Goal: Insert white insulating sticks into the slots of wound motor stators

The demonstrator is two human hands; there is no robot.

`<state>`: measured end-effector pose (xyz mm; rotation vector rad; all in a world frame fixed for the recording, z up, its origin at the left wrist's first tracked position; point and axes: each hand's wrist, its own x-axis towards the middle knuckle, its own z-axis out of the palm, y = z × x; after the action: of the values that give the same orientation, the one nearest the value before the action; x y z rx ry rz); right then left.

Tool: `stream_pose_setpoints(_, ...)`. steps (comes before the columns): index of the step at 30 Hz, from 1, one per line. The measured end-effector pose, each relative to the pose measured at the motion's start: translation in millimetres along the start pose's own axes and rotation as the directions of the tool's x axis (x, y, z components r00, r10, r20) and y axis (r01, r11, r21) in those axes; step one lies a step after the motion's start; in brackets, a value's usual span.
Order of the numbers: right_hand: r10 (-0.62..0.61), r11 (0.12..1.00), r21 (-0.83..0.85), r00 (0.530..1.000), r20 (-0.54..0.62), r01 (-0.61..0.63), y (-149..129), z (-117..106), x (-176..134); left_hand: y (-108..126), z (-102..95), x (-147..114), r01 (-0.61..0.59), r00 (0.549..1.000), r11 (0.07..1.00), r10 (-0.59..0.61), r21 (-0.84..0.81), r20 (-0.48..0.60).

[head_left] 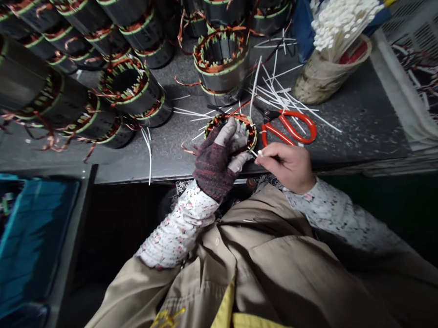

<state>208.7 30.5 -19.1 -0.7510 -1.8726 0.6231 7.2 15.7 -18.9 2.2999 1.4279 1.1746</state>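
Clasps a copper-wound, green-rimmed coil [245, 119] at the surface's [175, 154] near edge with gloved left hand [213, 166]; pinches a white strip [254, 154] with bare right hand [288, 167]. Shows, far right, white-tipped sticks [339, 31] filling a cup [313, 83], wires [414, 71] inside a basket [393, 97].

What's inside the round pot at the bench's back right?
White cable ties, heads up, with something red beside them. The wall of the pot hides their lower ends and the bottom.

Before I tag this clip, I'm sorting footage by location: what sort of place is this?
Probably a motor-winding workshop or factory: rows of metal cores with copper-coloured windings, red-handled scissors, and a cup of white strips share the workbench.
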Motion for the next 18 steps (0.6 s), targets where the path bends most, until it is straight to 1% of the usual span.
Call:
stream_pose_setpoints(1,0.044,0.999,0.021,0.999,-0.013,-0.044,-1.9,2.6,5.1,0.7,1.0,1.2,0.009,1.000,0.997,-0.011,-0.072,-0.026)
stream_pose_setpoints(3,0.099,0.995,0.013,0.995,-0.012,-0.099,-7.7,2.6,11.1,2.0,1.3,4.3,-0.028,0.995,0.988,0.014,-0.151,-0.094)
stream_pose_setpoints(5,0.085,0.995,-0.051,0.996,0.023,-0.084,-13.8,-1.5,12.9,2.7,-0.1,7.5,-0.091,0.989,0.984,0.072,-0.151,-0.126)
stream_pose_setpoints(6,0.063,0.994,-0.089,0.997,0.045,-0.059,-15.8,-3.4,13.1,2.8,-1.2,8.8,-0.101,0.989,0.984,0.083,-0.149,-0.124)
stream_pose_setpoints(8,0.021,0.987,-0.163,0.997,0.069,-0.009,-16.4,-4.6,13.3,2.8,-3.4,10.2,-0.081,0.993,0.989,0.069,-0.128,-0.092)
stream_pose_setpoints(10,-0.004,0.968,-0.250,0.998,0.055,0.018,-11.9,-1.6,14.1,2.7,-5.2,10.3,-0.056,0.997,0.996,0.052,-0.076,-0.055)
stream_pose_setpoints(12,-0.014,0.948,-0.316,0.999,0.040,0.026,-4.7,3.9,15.6,2.3,-6.0,9.4,-0.055,0.998,0.998,0.054,-0.026,-0.028)
stream_pose_setpoints(15,0.009,0.950,-0.311,0.999,0.033,0.002,1.7,9.9,17.9,0.3,-5.2,7.7,-0.111,0.993,0.994,0.112,0.019,-0.033)
stream_pose_setpoints(18,0.067,0.949,-0.314,0.995,0.077,-0.040,-7.2,7.3,20.8,-2.1,-3.5,7.1,-0.173,0.983,0.983,0.177,0.063,-0.053)
